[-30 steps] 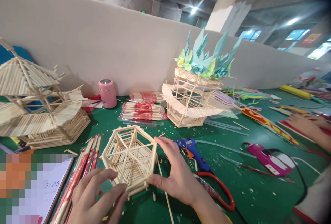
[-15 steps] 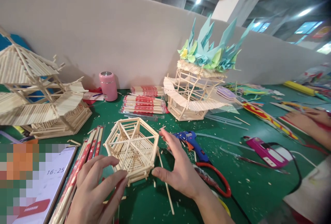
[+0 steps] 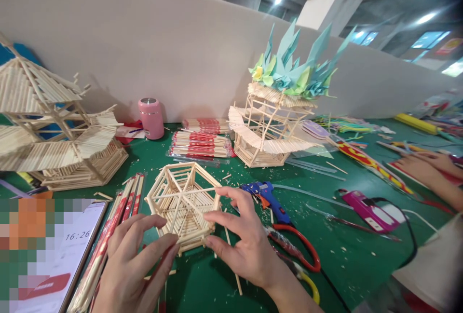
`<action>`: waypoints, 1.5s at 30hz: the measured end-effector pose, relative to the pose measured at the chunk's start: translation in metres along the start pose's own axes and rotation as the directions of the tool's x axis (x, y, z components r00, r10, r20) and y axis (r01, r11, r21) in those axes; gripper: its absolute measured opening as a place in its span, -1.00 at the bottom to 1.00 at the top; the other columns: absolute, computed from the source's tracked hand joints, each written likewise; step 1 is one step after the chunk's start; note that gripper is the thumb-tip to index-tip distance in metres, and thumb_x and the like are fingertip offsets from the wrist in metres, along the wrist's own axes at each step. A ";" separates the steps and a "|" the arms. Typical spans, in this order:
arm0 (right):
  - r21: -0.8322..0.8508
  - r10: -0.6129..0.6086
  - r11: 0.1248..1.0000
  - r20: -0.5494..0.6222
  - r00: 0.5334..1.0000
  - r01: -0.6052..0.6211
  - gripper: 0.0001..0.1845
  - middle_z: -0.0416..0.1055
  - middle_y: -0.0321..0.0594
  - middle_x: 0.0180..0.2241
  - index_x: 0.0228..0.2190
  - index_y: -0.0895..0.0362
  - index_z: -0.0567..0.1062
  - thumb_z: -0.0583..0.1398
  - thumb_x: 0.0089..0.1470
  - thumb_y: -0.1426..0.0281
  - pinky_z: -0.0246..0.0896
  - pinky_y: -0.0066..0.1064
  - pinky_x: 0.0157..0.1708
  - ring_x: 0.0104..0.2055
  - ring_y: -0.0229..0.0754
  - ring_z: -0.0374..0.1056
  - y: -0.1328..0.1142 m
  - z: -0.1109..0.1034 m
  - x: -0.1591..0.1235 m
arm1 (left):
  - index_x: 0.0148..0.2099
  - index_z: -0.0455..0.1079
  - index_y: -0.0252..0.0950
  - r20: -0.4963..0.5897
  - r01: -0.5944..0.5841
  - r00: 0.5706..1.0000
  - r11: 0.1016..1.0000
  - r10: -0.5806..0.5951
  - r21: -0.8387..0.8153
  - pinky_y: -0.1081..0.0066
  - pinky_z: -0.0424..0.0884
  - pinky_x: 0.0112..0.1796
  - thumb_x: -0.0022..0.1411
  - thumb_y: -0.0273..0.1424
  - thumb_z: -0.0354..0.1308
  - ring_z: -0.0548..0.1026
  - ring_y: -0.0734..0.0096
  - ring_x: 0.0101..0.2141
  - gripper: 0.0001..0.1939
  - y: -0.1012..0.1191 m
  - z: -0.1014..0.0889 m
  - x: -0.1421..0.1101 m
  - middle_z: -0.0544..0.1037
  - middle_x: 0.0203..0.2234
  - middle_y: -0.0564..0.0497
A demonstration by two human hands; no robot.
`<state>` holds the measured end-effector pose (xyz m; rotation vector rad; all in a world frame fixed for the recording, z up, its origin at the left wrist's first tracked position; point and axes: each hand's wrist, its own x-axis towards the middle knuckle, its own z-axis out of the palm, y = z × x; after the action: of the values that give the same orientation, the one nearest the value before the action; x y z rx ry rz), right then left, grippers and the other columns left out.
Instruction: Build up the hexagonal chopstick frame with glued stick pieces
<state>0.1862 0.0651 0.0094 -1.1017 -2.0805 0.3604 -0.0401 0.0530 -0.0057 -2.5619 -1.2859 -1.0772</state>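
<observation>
An eight-sided-looking frame of wooden sticks (image 3: pixel 183 192), with spokes crossing its top and a slatted floor, stands on the green table in front of me. My left hand (image 3: pixel 139 257) is at its near left edge, thumb and forefinger closed together against the rim. On the other side, my right hand (image 3: pixel 240 238) has its fingers on the right corner, index higher and thumb lower, gripping that side. A loose stick (image 3: pixel 233 260) lies under the right hand. Exactly what the left fingertips pinch is partly hidden.
Right of the frame lie a blue glue gun (image 3: pixel 269 197) and red-handled pliers (image 3: pixel 307 240). Bundled sticks (image 3: pixel 200 144), a pink flask (image 3: pixel 151 120), and two stick pavilions (image 3: pixel 87 158) stand behind. A phone (image 3: pixel 81 245) lies left. Another person's hands (image 3: pixel 423 166) work at far right.
My right hand came slightly off the frame, then returned to its right corner with the fingers closer in. The left hand stayed at the near left edge. The view shifted a little.
</observation>
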 end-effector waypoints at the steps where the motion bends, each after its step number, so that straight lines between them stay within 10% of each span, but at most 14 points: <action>1: -0.006 -0.020 1.000 0.011 1.000 0.020 -0.79 0.11 -0.14 0.03 -0.21 0.02 0.48 0.22 0.03 0.36 0.12 -0.11 0.02 0.07 0.01 0.09 -0.002 0.001 0.002 | -0.20 0.39 -0.17 0.004 0.018 1.000 1.000 -0.018 -0.005 0.27 0.36 -0.28 0.12 -0.46 0.13 0.34 0.23 -0.20 -0.83 0.002 -0.001 0.000 0.36 -0.21 -0.05; 13: -0.007 -0.070 0.998 0.009 0.998 0.070 -0.89 0.17 -0.16 -0.02 -0.35 0.04 0.53 0.20 0.06 0.45 0.11 -0.10 0.02 0.04 -0.01 0.10 -0.004 0.007 0.008 | 0.14 0.12 -0.24 -0.103 0.256 0.962 0.967 -0.253 0.011 0.21 0.35 -0.19 0.16 -0.33 0.10 0.33 0.15 -0.10 -0.50 0.008 -0.005 -0.019 0.30 -0.07 -0.14; 21: -0.015 -0.046 0.999 0.045 0.998 0.047 -0.88 0.18 -0.14 -0.05 -0.36 0.06 0.53 0.17 0.09 0.45 0.12 -0.13 0.00 0.03 -0.03 0.12 -0.006 0.007 0.010 | -0.29 0.35 -0.18 -0.026 0.326 0.943 0.938 -0.331 -0.119 0.41 0.34 -0.31 0.20 -0.42 0.05 0.39 0.38 -0.31 -0.93 -0.003 -0.018 -0.046 0.39 -0.39 0.06; 29: 0.025 -0.043 0.999 -0.053 0.998 0.044 -0.89 0.24 -0.17 -0.06 -0.34 0.01 0.50 0.18 0.08 0.45 0.18 -0.13 -0.07 0.01 -0.03 0.17 -0.005 0.005 0.006 | -0.42 0.21 -0.19 0.113 0.360 0.931 0.924 -0.347 -0.127 0.57 0.31 -0.54 0.25 -0.35 -0.02 0.35 0.52 -0.56 -0.83 0.005 -0.017 -0.047 0.34 -0.57 0.13; 35: 0.192 0.069 0.981 -0.228 0.971 -0.024 -0.79 0.33 -0.19 -0.25 -0.28 0.05 0.41 0.05 0.14 0.55 0.28 -0.33 -0.27 -0.20 -0.17 0.31 -0.006 -0.007 -0.014 | -0.45 0.14 -0.20 0.097 0.535 0.845 0.838 -0.526 -0.109 0.49 0.23 -0.52 0.31 -0.31 -0.14 0.27 0.50 -0.59 -0.74 0.016 -0.019 -0.054 0.23 -0.61 0.15; 45: -0.024 0.165 0.986 0.197 0.966 -0.163 -0.84 0.42 -0.16 -0.39 -0.36 0.11 0.51 0.11 0.13 0.46 0.30 -0.33 -0.38 -0.35 -0.14 0.35 0.004 0.017 -0.063 | -0.13 0.24 -0.23 0.131 0.431 0.896 0.902 -0.425 -0.018 0.49 0.38 -0.33 0.28 -0.33 -0.09 0.45 0.42 -0.36 -0.84 0.010 -0.012 -0.075 0.41 -0.35 0.03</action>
<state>0.1982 0.0183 -0.0349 -1.2924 -2.1696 0.5639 -0.0692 -0.0078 -0.0411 -2.4718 -1.9477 -1.0254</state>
